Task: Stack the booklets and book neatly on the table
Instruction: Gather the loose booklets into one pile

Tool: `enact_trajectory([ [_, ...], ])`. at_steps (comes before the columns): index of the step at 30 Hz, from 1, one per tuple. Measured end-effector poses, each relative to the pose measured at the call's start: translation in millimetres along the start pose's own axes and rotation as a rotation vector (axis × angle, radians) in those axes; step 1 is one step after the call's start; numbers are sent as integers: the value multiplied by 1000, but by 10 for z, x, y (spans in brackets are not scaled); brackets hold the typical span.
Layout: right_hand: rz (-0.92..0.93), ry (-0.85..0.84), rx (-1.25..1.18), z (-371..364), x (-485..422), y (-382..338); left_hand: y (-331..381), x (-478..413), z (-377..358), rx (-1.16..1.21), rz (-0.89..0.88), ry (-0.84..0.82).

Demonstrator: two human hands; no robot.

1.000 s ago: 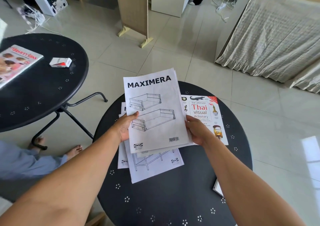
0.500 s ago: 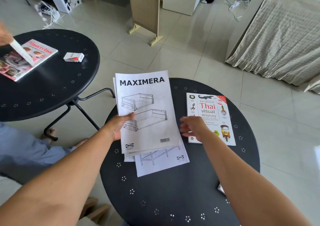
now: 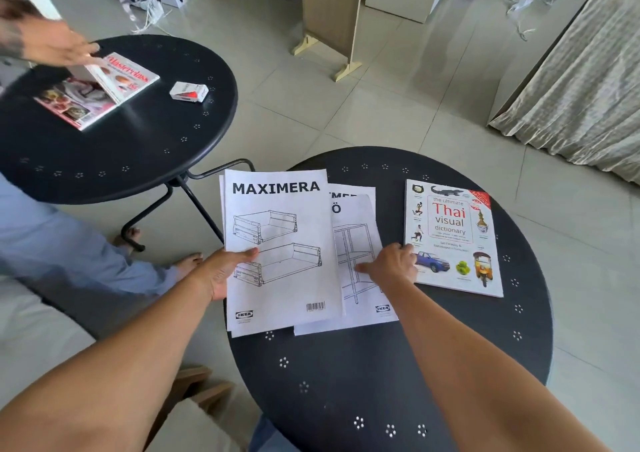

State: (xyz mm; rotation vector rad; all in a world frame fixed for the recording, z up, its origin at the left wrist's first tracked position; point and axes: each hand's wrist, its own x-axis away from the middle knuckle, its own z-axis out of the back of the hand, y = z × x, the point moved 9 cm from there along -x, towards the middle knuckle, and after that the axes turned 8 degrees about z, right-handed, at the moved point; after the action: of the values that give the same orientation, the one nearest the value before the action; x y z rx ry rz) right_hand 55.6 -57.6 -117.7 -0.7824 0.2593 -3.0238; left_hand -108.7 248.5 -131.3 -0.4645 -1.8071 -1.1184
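Left hand (image 3: pixel 221 273) at frame centre-left, pinching the left edge of the MAXIMERA booklet (image 3: pixel 277 254), thumb on top. Right hand (image 3: pixel 389 266) pressed open on 2 loose booklets (image 3: pixel 360 261) at centre, gripping nothing. Thai dictionary book (image 3: pixel 453 237) flat at centre-right on the black table (image 3: pixel 415 382).

The round black worktop (image 3: pixel 398 382) is carrying white booklets (image 3: pixel 360 261) at its left edge, and the Thai dictionary book (image 3: pixel 453 237) is lying flat beside them on the right.
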Motion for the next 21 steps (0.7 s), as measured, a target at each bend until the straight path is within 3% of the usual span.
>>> enact_trajectory([
  [7, -72, -50, -238, -101, 27, 7, -180, -44, 228, 60, -38, 4],
  [21, -18, -124, -478, -66, -110, 201, -176, 6, 168, 61, -19, 7],
])
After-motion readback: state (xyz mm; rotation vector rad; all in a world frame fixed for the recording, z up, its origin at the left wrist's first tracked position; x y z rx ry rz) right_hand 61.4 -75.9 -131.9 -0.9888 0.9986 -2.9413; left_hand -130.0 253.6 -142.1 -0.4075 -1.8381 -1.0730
